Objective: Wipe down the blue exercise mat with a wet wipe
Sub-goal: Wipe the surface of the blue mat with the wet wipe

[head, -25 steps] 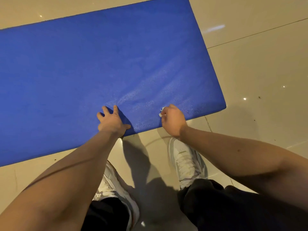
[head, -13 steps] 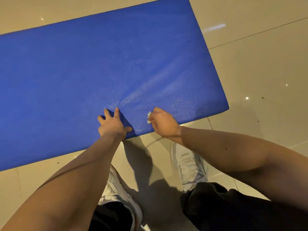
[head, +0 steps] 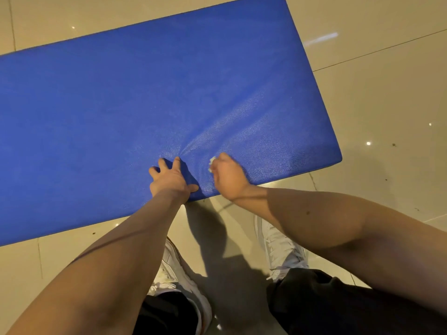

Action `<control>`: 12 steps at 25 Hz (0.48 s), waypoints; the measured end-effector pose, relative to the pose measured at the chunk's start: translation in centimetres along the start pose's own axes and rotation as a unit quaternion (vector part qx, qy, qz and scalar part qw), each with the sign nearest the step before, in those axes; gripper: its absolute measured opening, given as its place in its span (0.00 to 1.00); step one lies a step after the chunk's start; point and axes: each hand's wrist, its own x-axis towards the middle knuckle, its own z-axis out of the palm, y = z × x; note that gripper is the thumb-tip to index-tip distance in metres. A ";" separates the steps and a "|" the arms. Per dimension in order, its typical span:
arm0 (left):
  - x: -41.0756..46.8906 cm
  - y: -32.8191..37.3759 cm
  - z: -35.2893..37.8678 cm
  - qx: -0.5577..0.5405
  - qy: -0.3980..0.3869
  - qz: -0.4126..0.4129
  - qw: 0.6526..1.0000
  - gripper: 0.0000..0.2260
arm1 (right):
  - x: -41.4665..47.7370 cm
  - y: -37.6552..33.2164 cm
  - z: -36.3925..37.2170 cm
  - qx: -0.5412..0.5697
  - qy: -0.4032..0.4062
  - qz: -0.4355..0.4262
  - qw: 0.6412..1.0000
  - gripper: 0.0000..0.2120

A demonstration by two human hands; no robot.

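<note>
Head view: your left hand [head: 169, 180] presses spread on the mat [head: 121, 105], right hand [head: 227, 175] clutching the wet wipe [head: 212, 163]. Mat's length runs leftward.

No readable text or labels anywhere.

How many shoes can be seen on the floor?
2. The left shoe shows beneath the left forearm; the right shoe beneath the right forearm. Each is partly hidden.
</note>
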 end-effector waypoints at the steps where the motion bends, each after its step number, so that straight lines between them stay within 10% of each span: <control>1: -0.1 -0.1 0.0 0.004 -0.001 0.001 1.000 0.46 | 0.3 -0.9 0.6 0.009 -0.028 -0.023 0.999 0.09; 6: 0.5 -0.4 -0.4 0.006 -0.009 0.000 1.000 0.36 | 0.9 0.6 -1.2 -0.024 -0.061 -0.068 0.995 0.07; 12: 2.6 0.2 -1.8 0.015 0.050 0.006 0.999 0.37 | 2.4 7.4 -4.7 0.001 0.049 0.103 0.993 0.07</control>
